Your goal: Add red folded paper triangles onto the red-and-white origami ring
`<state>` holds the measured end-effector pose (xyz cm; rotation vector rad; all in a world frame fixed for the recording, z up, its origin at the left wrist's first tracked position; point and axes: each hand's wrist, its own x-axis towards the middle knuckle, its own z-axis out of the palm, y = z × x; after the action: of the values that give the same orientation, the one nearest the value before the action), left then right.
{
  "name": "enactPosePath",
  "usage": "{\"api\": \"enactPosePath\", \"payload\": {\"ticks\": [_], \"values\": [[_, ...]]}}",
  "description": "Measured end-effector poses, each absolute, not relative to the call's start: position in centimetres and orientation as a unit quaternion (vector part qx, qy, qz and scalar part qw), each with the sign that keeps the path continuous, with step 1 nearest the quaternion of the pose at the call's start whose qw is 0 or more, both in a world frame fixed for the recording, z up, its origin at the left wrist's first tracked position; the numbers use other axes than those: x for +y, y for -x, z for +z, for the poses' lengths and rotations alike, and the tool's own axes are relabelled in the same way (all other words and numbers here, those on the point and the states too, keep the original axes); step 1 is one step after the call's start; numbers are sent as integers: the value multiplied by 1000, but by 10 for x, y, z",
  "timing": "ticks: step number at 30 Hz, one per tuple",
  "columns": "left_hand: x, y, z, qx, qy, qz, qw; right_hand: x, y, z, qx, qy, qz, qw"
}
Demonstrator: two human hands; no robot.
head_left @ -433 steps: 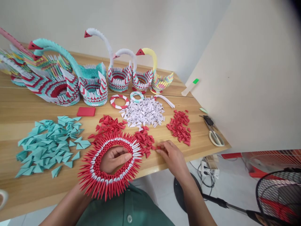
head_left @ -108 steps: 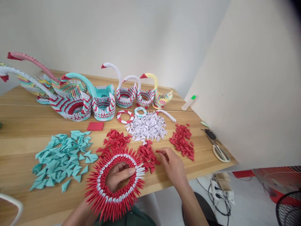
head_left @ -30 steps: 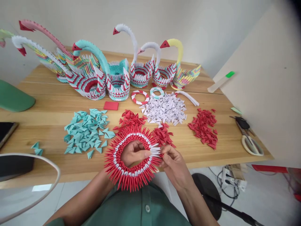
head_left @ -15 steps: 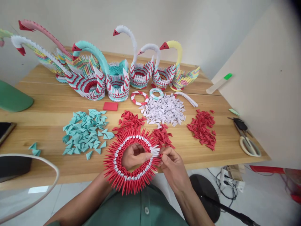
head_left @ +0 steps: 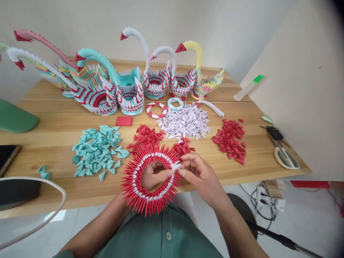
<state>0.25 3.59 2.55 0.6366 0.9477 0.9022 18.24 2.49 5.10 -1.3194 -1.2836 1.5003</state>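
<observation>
A round, spiky ring of red paper pieces (head_left: 150, 202) with a white band is held up over the table's front edge. My left hand (head_left: 153, 175) reaches through its middle, thumb pressed on the inner right side. At the ring's right edge, beside a few white pieces (head_left: 176, 166) that stick outward, my right hand (head_left: 197, 172) has its thumb and fingertips pinched together; what lies between them is too small to make out. Red pieces (head_left: 147, 136) and white pieces (head_left: 186, 121) lie in piles just behind the ring.
Paper swans (head_left: 157, 84) line the table's back. Turquoise pieces (head_left: 94, 152) lie left, another red pile (head_left: 229, 141) right, with scissors (head_left: 286, 157) beyond. Two small rings (head_left: 156, 110) lie centrally. A white cable (head_left: 60, 204) curves at front left; a phone (head_left: 8, 157) lies far left.
My right hand has shifted up along the ring's right edge, its fingers now by the white pieces. The ring is slightly turned, and the camera view has shifted a little.
</observation>
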Motion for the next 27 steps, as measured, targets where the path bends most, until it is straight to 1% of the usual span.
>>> {"api": "enactPosePath", "payload": {"ticks": [2,7,13,18,20,23,27], "values": [[39,0,32,408,-329,410,747,23,-186,53,-503,513,587,372],[43,3,39,406,-373,391,737,21,-186,52,-515,501,622,311],[42,-1,40,425,-357,386,736,27,-181,53,-517,522,610,298],[43,-2,40,436,-353,389,731,33,-180,56,-550,515,600,269],[43,-3,36,445,-341,399,726,32,-175,56,-566,522,573,279],[43,-3,26,462,-333,417,708,27,-172,55,-605,544,498,300],[43,1,17,464,-332,402,716,23,-198,52,-614,599,399,325]]}}
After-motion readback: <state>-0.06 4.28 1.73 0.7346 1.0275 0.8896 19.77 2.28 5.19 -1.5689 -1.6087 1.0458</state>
